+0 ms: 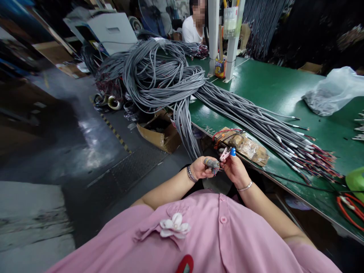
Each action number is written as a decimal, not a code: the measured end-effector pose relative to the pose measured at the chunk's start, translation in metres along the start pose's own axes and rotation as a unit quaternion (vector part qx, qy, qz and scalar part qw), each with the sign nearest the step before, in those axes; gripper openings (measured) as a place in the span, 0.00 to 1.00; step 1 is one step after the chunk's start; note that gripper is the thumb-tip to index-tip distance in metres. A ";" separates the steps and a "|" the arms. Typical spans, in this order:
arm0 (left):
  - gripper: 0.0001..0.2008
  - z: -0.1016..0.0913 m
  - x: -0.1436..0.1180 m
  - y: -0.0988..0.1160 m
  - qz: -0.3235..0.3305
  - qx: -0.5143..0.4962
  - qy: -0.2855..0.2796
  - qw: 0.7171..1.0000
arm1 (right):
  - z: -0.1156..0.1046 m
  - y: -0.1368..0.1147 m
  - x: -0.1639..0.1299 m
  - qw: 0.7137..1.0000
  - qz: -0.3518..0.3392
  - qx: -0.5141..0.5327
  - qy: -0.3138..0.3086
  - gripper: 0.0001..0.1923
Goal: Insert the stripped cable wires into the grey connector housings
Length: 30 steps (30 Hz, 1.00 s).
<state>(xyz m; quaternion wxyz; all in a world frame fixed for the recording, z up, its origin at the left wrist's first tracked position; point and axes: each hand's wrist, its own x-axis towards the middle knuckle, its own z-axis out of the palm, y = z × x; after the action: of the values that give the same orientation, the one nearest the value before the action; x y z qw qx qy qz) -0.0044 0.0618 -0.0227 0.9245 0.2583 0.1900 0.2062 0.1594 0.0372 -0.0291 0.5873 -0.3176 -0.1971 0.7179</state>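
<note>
Both hands, left (201, 167) and right (236, 169), pinch a short grey cable end (212, 163).

We find almost nothing legible at this desk (264, 87). A small yellow-and-blue carton (219, 68) standing at the foot of the white post (232, 53) carries dark printing on its face, but the letters are too small and blurred for us to make out. A clear packet (230, 21) hanging higher on the post shows no print that we can read. Faint scratched marks on the green desk surface near its front edge (209, 127) may be writing; we cannot tell any characters. The grey machine housing (112, 32) at the far left bears no lettering that we can read.
</note>
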 end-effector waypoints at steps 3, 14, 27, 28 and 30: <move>0.09 -0.003 0.002 -0.002 -0.006 0.002 -0.002 1.000 | 0.003 0.001 0.001 1.000 -0.015 0.014 0.022 0.16; 0.09 -0.007 0.001 -0.005 -0.006 0.006 0.001 1.000 | -0.001 0.002 0.000 1.000 0.022 0.011 -0.002 0.22; 0.11 0.024 -0.025 -0.027 0.131 0.094 0.187 0.969 | 0.004 -0.014 -0.014 0.999 0.012 -0.037 -0.018 0.14; 0.11 0.026 -0.025 -0.028 0.133 0.100 0.196 0.966 | 0.005 -0.014 -0.014 0.999 0.001 -0.047 -0.013 0.14; 0.12 0.029 -0.025 -0.031 0.136 0.105 0.206 0.963 | 0.004 -0.011 -0.012 0.998 -0.007 -0.054 -0.007 0.15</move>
<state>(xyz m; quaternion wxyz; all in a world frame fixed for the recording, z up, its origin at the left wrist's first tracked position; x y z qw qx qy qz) -0.0032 0.0147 -0.0108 0.7964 0.3292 0.3596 0.3580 0.1663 0.0283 -0.0161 0.5726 -0.3424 -0.2422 0.7044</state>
